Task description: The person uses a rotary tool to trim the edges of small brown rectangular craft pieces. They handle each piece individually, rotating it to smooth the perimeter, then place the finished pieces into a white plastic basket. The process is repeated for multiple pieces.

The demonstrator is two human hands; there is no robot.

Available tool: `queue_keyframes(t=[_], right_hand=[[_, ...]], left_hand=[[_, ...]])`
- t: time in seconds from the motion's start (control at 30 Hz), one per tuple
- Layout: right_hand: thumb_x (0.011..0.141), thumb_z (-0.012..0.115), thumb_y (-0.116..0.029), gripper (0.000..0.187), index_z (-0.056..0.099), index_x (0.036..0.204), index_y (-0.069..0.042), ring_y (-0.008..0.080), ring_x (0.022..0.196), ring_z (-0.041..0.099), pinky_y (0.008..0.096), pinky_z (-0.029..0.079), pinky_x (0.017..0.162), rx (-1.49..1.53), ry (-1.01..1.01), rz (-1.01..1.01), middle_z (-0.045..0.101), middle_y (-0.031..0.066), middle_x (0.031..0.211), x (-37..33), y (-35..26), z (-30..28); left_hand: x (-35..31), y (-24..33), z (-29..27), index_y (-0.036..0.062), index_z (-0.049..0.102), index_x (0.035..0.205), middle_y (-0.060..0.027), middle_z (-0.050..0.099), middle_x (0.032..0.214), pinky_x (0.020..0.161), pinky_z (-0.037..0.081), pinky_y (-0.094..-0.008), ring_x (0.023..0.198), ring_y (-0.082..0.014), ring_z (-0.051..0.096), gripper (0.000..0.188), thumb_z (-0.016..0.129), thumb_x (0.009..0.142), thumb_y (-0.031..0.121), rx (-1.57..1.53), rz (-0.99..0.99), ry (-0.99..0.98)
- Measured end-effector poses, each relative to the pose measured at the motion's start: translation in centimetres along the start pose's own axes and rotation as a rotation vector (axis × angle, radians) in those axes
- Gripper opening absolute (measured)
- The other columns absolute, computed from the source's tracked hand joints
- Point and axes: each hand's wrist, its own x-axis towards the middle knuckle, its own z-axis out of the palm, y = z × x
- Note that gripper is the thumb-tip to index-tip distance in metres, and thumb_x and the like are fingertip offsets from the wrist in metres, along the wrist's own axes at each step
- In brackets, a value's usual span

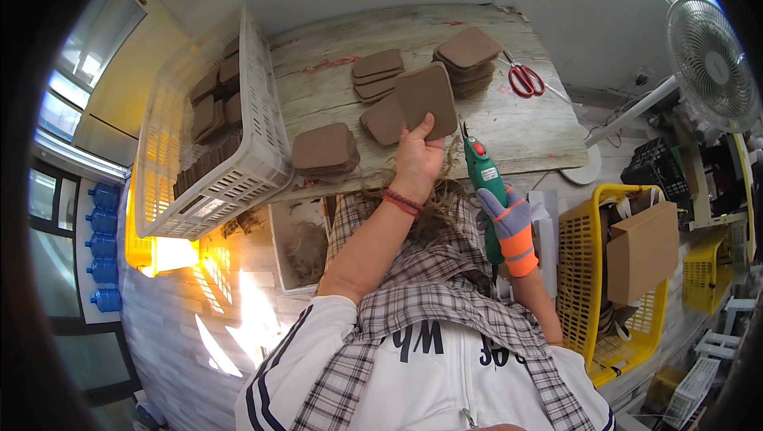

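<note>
My left hand (419, 159), bare with a red bracelet at the wrist, pinches a brown rounded-square pad (427, 97) by its lower edge, tilted up above the table. My right hand (513, 228), in a grey and orange glove, is wrapped round a green handheld power cutter (483, 168) with a red switch. Its narrow dark tip points up, close to the pad's right edge but seemingly apart from it. Another brown pad (381, 119) lies partly hidden behind the held one. Stacks of similar pads stand around: a left stack (324, 147), a middle stack (377, 73) and a tall right stack (469, 53).
On the worn wooden table (314, 33) lie red-handled scissors (524, 79). A white crate (266, 105) of pads stands left. Brown scraps cover my plaid apron (421, 304) and fill a white box (298, 284). Right are a yellow basket (576, 272), a cardboard box (642, 252) and a fan (711, 65).
</note>
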Motion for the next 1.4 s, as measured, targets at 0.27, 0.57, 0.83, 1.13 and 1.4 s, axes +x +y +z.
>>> queue_keyframes(t=[0.27, 0.57, 0.83, 1.13, 1.4], right_hand=[[0.083, 0.070, -0.023, 0.029, 0.059, 0.098, -0.001, 0.0081, 0.053, 0.056, 0.0218, 0.043, 0.046, -0.013, 0.036, -0.033, 0.061, 0.0025, 0.070, -0.3, -1.0, 0.1], [0.083, 0.069, -0.019, 0.023, 0.060, 0.095, -0.001, 0.0079, 0.052, 0.055, 0.0214, 0.041, 0.046, 0.063, 0.105, -0.129, 0.061, 0.0018, 0.067, 0.4, -1.9, -0.3], [0.082, 0.070, -0.022, 0.027, 0.059, 0.093, -0.001, 0.0087, 0.051, 0.056, 0.0219, 0.043, 0.047, -0.077, 0.055, -0.079, 0.061, 0.0026, 0.067, -0.5, -4.0, -2.0], [0.080, 0.072, -0.023, 0.035, 0.060, 0.101, 0.001, 0.0070, 0.056, 0.056, 0.0218, 0.045, 0.051, -0.169, -0.135, 0.038, 0.061, 0.0021, 0.069, -2.2, -4.0, -4.0], [0.078, 0.075, -0.023, 0.039, 0.060, 0.103, 0.003, 0.0044, 0.059, 0.054, 0.0199, 0.044, 0.052, -0.361, -0.124, -0.028, 0.061, 0.0017, 0.071, -2.2, -2.5, -2.9]], left_hand=[[-0.9, -1.7, 0.0, 0.0064, 0.044, 0.123, -0.0106, 0.053, 0.122, 0.101, 0.043, -0.0400, 0.113, -0.0263, 0.052, 0.045, 0.058, 0.083, -0.008, -0.054, -0.108, 0.015], [-3.3, -3.0, -1.5, 0.0063, 0.046, 0.123, -0.0104, 0.054, 0.122, 0.100, 0.044, -0.0408, 0.114, -0.0262, 0.053, 0.041, 0.056, 0.085, -0.007, 0.084, -0.230, -0.112], [-2.5, -0.8, -4.0, 0.0064, 0.051, 0.122, -0.0081, 0.058, 0.119, 0.093, 0.049, -0.0394, 0.109, -0.0230, 0.057, 0.042, 0.059, 0.083, -0.007, 0.317, -0.206, -0.235], [-1.4, 7.0, -2.3, -0.0010, 0.055, 0.117, -0.0092, 0.065, 0.105, 0.075, 0.055, -0.0270, 0.088, -0.0152, 0.064, 0.039, 0.060, 0.079, -0.010, 0.753, -0.300, -0.367], [-3.1, 8.8, -3.0, -0.0016, 0.054, 0.120, -0.0087, 0.064, 0.105, 0.076, 0.054, -0.0277, 0.088, -0.0146, 0.064, 0.044, 0.063, 0.078, -0.008, 0.998, -0.475, -0.275]])
